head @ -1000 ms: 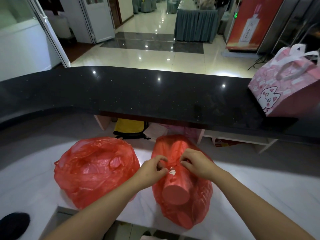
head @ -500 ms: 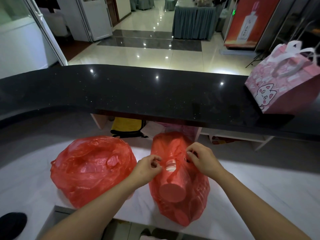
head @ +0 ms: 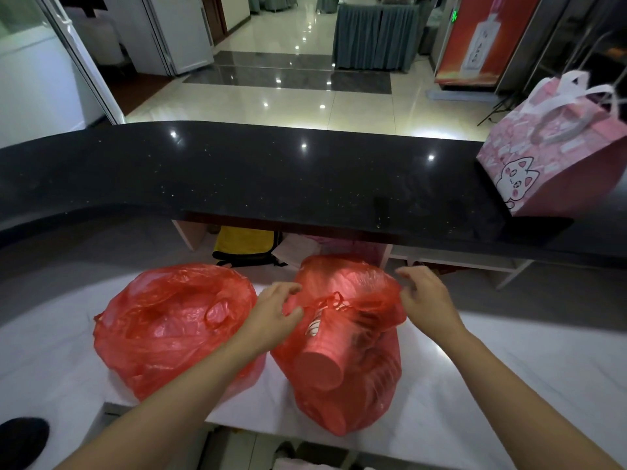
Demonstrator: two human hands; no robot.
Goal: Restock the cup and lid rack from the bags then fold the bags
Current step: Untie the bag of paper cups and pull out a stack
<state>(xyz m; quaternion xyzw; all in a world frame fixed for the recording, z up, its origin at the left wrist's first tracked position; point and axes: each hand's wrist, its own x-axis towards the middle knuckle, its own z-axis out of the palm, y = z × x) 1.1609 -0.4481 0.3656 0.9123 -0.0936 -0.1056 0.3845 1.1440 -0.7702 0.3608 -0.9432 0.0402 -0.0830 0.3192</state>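
The left bag (head: 169, 320) is too crumpled and cloudy to show its contents; the right bag (head: 349, 351) shows one cup stack (head: 320, 354), the rest inside a blur; the pink tote (head: 556, 154) and a black patch (head: 20, 442) are cut by the edges; things under the counter (head: 271, 184) are half hidden.

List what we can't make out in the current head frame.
- Left red bag, head view: contents hidden by crumpled, cloudy plastic.
- Right red bag: stacked red cups show through, but the count is hidden by film and overlap.
- Cup and lid rack: not in frame.
- Left hand, right hand: whether the fingertips pinch the plastic is unclear.
- Pink tote: cut off by right edge.
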